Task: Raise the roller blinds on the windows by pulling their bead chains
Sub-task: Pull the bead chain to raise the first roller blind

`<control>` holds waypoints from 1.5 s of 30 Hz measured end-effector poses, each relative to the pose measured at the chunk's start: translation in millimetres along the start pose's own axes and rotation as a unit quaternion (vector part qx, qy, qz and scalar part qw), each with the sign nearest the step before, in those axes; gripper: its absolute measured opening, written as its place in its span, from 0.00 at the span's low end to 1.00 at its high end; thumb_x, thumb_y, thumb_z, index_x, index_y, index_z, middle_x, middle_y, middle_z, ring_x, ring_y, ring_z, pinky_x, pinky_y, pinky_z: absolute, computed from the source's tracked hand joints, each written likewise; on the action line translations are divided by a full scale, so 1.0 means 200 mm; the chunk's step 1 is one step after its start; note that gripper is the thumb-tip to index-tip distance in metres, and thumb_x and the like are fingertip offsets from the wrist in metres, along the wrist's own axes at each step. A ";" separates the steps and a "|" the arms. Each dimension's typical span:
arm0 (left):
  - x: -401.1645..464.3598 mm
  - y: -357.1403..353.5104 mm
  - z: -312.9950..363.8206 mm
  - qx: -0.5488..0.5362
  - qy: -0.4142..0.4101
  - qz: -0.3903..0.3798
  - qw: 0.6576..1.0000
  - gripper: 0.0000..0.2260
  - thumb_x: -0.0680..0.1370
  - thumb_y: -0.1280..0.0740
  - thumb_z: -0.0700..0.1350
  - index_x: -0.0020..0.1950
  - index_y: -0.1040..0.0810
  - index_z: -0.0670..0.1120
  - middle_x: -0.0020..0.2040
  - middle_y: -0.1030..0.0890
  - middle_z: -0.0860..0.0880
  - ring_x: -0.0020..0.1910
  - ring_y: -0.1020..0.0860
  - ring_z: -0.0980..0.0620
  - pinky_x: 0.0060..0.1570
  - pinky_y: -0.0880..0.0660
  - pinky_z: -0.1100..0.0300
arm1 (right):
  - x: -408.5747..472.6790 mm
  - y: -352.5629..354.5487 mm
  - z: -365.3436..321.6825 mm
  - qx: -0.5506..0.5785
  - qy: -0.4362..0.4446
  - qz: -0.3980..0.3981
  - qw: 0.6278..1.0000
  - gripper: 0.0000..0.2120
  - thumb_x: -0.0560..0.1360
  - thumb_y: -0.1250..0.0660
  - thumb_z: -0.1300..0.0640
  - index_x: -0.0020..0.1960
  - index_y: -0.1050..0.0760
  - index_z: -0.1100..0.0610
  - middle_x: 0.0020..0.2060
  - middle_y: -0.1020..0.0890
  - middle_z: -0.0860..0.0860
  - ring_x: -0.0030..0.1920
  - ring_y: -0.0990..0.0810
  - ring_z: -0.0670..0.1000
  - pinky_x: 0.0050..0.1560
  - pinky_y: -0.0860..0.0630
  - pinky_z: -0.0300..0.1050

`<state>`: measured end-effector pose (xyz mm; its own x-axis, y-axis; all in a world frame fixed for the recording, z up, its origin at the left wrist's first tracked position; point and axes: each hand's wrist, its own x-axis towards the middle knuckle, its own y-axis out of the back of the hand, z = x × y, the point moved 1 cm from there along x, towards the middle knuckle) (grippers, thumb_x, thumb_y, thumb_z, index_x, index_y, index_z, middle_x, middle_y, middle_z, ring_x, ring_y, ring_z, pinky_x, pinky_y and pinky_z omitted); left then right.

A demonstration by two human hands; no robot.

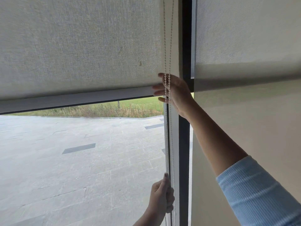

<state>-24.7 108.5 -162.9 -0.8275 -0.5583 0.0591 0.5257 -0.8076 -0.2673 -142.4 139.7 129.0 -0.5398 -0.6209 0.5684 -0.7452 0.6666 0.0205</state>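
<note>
Grey stone paving and a strip of grass show through the glass beneath the coarse-woven roller blind (pixel 81 46), whose smooth bottom bar (pixel 73 99) hangs partway up. Just right of the blind, the white bead chain (pixel 167 85) runs down along the dark window frame (pixel 184 144). Up by the bar, the right hand (pixel 172 92) lies half open, fingers spread, chain strands across its palm. Lower down the chain, the left hand (pixel 162 198) is closed around it

Daylight comes through a large window (pixel 81 160) onto a grey paved terrace (pixel 73 168) with a strip of grass (pixel 138 105) beyond, a dark frame post (pixel 184 144) beside it and a pale wall (pixel 244 119) at right
</note>
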 end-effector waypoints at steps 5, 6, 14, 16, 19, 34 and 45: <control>0.00 0.02 0.03 -0.005 -0.019 0.011 1.000 0.24 0.78 0.38 0.60 0.29 0.42 0.50 0.24 0.42 0.50 0.21 0.46 0.57 0.24 0.46 0.70 | -0.05 0.03 0.03 0.260 0.083 -0.029 0.961 0.21 0.85 0.47 0.47 0.48 0.20 0.56 0.23 0.27 0.47 0.22 0.33 0.44 0.25 0.33 0.36; 0.00 0.02 0.03 -0.003 -0.023 0.014 1.000 0.24 0.79 0.39 0.59 0.28 0.41 0.51 0.23 0.41 0.50 0.21 0.45 0.57 0.24 0.46 0.70 | -0.05 0.03 0.03 0.237 0.102 -0.002 0.966 0.17 0.84 0.44 0.52 0.46 0.20 0.56 0.24 0.27 0.47 0.23 0.32 0.44 0.25 0.31 0.37; -0.04 0.01 0.01 -0.011 -0.051 0.030 0.998 0.24 0.80 0.41 0.56 0.27 0.41 0.50 0.23 0.41 0.49 0.21 0.46 0.56 0.25 0.48 0.68 | -0.02 0.06 0.09 0.076 0.112 0.184 0.973 0.15 0.81 0.40 0.67 0.39 0.23 0.55 0.30 0.26 0.49 0.27 0.33 0.42 0.25 0.37 0.33; -0.04 0.00 0.02 -0.006 -0.047 0.028 0.999 0.23 0.80 0.40 0.57 0.29 0.42 0.49 0.24 0.42 0.48 0.21 0.46 0.56 0.26 0.49 0.67 | -0.02 0.06 0.10 0.068 0.118 0.190 0.972 0.16 0.81 0.40 0.68 0.39 0.23 0.55 0.31 0.24 0.49 0.27 0.30 0.40 0.26 0.35 0.30; -0.04 -0.03 0.03 -0.011 -0.046 0.027 0.999 0.23 0.79 0.39 0.57 0.30 0.44 0.49 0.25 0.44 0.48 0.22 0.47 0.56 0.26 0.50 0.67 | -0.03 0.06 0.12 0.067 0.125 0.195 0.970 0.15 0.81 0.39 0.68 0.38 0.24 0.56 0.32 0.23 0.49 0.29 0.25 0.38 0.31 0.29 0.28; -0.05 -0.05 0.12 -0.011 -0.053 0.037 0.998 0.22 0.79 0.39 0.57 0.30 0.43 0.50 0.25 0.43 0.49 0.23 0.47 0.55 0.25 0.47 0.68 | -0.03 0.03 0.23 0.033 0.128 0.207 0.969 0.15 0.81 0.39 0.65 0.38 0.23 0.55 0.31 0.24 0.49 0.31 0.29 0.44 0.31 0.34 0.33; 0.00 -0.01 0.18 0.042 -0.087 0.015 0.995 0.26 0.78 0.37 0.62 0.26 0.35 0.48 0.26 0.38 0.49 0.25 0.41 0.53 0.28 0.43 0.61 | -0.08 0.02 0.20 -0.035 0.092 0.207 0.973 0.15 0.84 0.42 0.58 0.68 0.27 0.58 0.62 0.20 0.53 0.56 0.22 0.41 0.54 0.27 0.31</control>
<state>-18.6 104.4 -127.9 -0.7685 -0.6008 0.2201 0.5703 -0.7991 -0.1901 -152.0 136.4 86.9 -0.7040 -0.2137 0.6773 -0.4466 0.8747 -0.1882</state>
